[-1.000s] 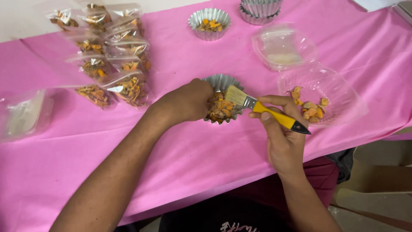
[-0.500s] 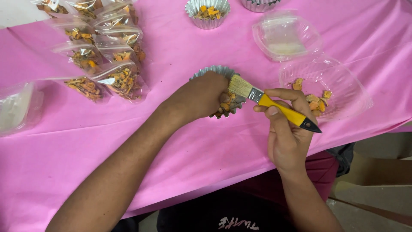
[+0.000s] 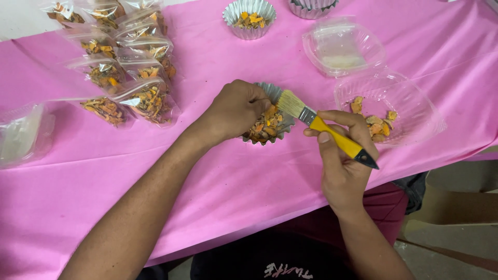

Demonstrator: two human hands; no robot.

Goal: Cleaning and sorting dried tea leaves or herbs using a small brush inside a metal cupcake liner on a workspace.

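Left hand [image 3: 236, 109] clamps rim of foil cup [image 3: 267, 122] of orange chips on pink tablecloth [image 3: 233, 181]. Right hand [image 3: 342, 161] closed round yellow-handled paintbrush [image 3: 324, 127], bristles at cup edge. Best: light strokes, cup pinned steady, chips kept inside.

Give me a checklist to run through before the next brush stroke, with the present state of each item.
1. Left hand steadies the foil cup: ok, fingers on its rim.
2. Right hand grips the yellow-handled brush: ok.
3. Bristles over the cup: ok, at its right rim.
4. Orange pieces inside the cup: ok, none seen on the pink tablecloth beside it.
5. Clear plastic container clear of the brush handle: ok, apart.
6. Cup upright: cannot tell, hand hides part.
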